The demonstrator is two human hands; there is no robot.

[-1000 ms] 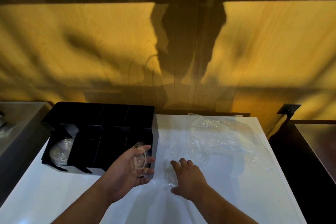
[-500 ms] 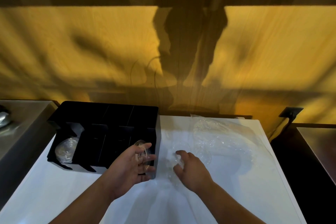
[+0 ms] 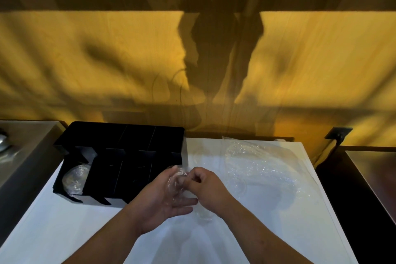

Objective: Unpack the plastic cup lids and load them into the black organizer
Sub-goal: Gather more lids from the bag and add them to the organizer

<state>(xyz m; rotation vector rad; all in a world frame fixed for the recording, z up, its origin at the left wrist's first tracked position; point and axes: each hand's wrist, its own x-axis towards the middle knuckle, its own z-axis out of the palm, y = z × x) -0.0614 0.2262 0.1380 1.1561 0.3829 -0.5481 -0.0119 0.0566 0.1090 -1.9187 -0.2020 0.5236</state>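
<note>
Lids: thin clear round plastic lids [image 3: 176,184], held in left hand [image 3: 162,201]
Right hand [image 3: 205,186]: fingers pinch the lids
Organizer: black organizer [image 3: 128,156], boxy slots
Wrap: crinkly clear wrap [image 3: 257,165] nearby

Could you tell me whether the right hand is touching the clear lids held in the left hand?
Touching: the head view shows the right hand pinching the clear lids cupped in the left hand.

The black organizer [image 3: 120,156] fills the tabletop's [image 3: 64,231] far left corner. Crumpled clear wrap [image 3: 261,167] covers the far right part. The near left and near right edges lie bare beside the forearms.
</note>
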